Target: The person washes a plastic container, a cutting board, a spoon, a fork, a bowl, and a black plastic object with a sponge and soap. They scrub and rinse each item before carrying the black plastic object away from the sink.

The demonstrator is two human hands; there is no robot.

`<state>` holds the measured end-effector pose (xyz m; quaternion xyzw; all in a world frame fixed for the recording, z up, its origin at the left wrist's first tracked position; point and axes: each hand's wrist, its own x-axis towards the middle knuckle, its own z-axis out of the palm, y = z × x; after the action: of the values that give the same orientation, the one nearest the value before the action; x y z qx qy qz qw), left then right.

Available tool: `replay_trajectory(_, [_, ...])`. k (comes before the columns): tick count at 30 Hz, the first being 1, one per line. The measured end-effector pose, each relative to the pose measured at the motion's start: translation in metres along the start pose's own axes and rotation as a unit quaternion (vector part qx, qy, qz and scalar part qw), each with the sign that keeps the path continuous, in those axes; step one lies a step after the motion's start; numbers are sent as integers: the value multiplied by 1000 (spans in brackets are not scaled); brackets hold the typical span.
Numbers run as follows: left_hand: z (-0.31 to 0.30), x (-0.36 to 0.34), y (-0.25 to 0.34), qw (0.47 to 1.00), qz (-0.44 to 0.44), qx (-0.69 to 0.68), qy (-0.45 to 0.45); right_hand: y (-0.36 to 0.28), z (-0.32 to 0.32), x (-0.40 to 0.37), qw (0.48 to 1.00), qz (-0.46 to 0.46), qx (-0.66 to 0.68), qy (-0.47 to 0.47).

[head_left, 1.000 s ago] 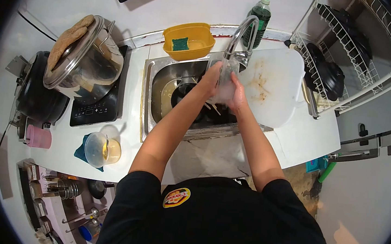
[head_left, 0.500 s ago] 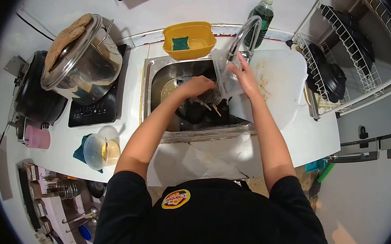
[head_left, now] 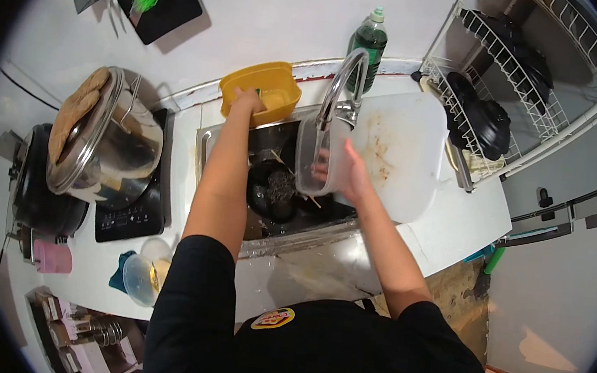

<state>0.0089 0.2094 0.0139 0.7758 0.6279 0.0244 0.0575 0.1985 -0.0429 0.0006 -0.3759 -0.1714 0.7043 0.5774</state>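
Reaching, left hand [head_left: 248, 102]: dips into yellow basin [head_left: 274, 115] at the sink [head_left: 263, 244]'s far edge, right by green sponge [head_left: 258, 92]; fingers partly hidden, no saying whether clenched on it or loose.
Right hand [head_left: 352, 177]: grasps clear tub [head_left: 308, 162], fingers showing through the wall.
Clear tub: held at the faucet [head_left: 334, 90] spout, above black ware [head_left: 259, 201] in the sink.
Sink to basin: crossed with left hand within the last half second.
One-handed tub: now rests on right-hand grip alone; seems to free the left for the sponge.
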Motion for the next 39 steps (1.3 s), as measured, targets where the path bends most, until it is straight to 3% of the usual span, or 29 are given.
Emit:
replay_trajectory(4, [-12,8,1,985,-32,-145,88,4,17,-1,997,28,56,-49])
replay_trajectory(7, [-68,-26,25,903,21,-428,35,8,1,21,997,23,61,-42])
replay_trajectory(9, [-68,-67,40,867,155,-472,-33,3,-6,35,996,9,83,-30])
replay_trajectory(10, [-39,-72,43,842,233,-484,-49,2,1,36,998,-56,35,-11])
replay_trajectory(12, [-51,-130,74,636,-34,-718,-281,-1,30,28,981,-182,-63,26])
replay_trajectory(14, [-36,-134,78,385,-35,-866,-316,4,45,17,978,-179,-103,-7])
replay_trajectory(17, [-14,-125,78,371,6,-895,-248,28,27,30,973,-201,-117,-17])
replay_trajectory(20, [-20,-150,97,508,-65,-852,-109,22,27,17,981,-142,-133,10])
replay_trajectory(22, [6,-156,103,745,32,-666,4,18,27,12,983,-162,-88,4])
replay_trajectory(24, [24,-169,111,836,93,-533,90,11,19,15,985,-165,-49,11])
replay_trajectory(26, [0,-214,115,842,111,-507,148,5,-1,32,989,-147,-11,27])
replay_trajectory(29, [-4,-231,97,806,227,-543,-68,-35,14,0,998,-30,-63,8])
replay_trajectory(32, [-19,-225,88,776,392,-488,-79,-38,-1,1,997,38,-56,-38])
replay_trajectory(33, [-28,-217,92,775,475,-414,54,-33,2,2,998,12,-7,-55])
replay_trajectory(35, [-37,-194,97,776,526,-328,119,-15,12,2,991,-35,93,-91])
replay_trajectory(36, [-38,-185,98,773,547,-286,149,-11,13,-2,991,4,89,-103])
replay_trajectory(38, [-29,-162,90,817,498,-214,198,-10,15,-9,986,80,80,-126])
replay_trajectory(39, [-19,-154,86,834,474,-176,221,-9,17,-8,988,60,81,-113])
